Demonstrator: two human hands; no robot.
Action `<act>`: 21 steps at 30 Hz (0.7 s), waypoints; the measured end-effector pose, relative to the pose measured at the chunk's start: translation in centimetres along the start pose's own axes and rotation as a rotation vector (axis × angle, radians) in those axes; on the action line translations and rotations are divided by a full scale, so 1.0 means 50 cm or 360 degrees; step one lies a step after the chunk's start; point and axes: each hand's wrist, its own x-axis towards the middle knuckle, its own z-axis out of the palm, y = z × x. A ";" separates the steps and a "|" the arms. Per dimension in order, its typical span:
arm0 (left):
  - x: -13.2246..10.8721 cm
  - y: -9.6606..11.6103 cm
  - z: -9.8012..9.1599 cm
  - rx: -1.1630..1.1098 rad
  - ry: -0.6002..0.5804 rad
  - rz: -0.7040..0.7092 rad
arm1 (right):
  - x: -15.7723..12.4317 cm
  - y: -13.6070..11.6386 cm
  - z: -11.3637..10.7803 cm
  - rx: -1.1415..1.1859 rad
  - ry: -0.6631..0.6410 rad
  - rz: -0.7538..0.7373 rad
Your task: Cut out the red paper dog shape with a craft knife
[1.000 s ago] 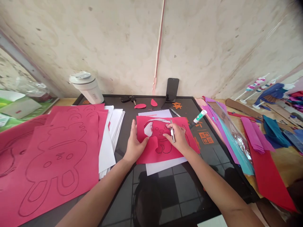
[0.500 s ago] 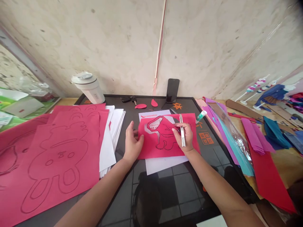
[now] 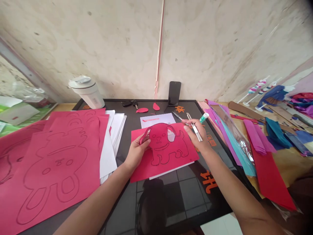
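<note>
Left hand, fingers curled over red paper's cut edge, right fingers pinching craft knife beyond its edge

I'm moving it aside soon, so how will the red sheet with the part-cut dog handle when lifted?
Probably light and floppy: the red sheet looks thin and curls at the left hand. The cut dog shape will likely flap and may tear easily.

A stained cream plaster wall rises before me, split by a thin pinkish vertical seam; a grey metal frame slants in at left, and a black-rimmed glass board sits on my pale wooden table
</note>
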 end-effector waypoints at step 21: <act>0.000 0.025 -0.003 -0.0217 -0.0076 0.0012 | -0.074 0.085 -0.014 0.0561 0.0338 0.0538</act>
